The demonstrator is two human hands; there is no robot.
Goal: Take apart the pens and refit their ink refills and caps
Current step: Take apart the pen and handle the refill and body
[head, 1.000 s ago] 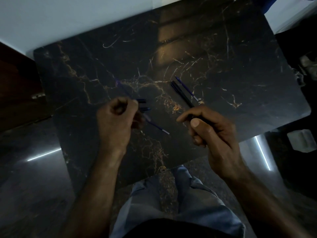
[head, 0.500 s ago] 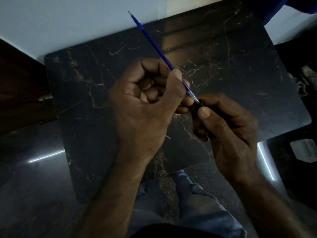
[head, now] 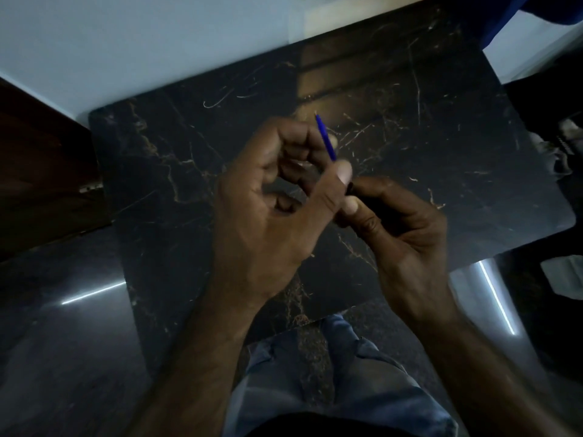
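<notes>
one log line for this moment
left hand: pinching thin blue ink refill | right hand: gripping black pen barrel | step: refill entering barrel

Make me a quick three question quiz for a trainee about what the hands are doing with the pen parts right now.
1. True or false: the thin blue ink refill lies flat on the black marble tabletop.
2. Which hand pinches the refill? A) left hand B) right hand
3. Fill in: the right hand's grip closes on the black pen ____.

Key
1. False; it is held above the tabletop, its free end pointing away from the person.
2. A, between thumb and fingers.
3. Barrel; only its dark end shows.
</notes>
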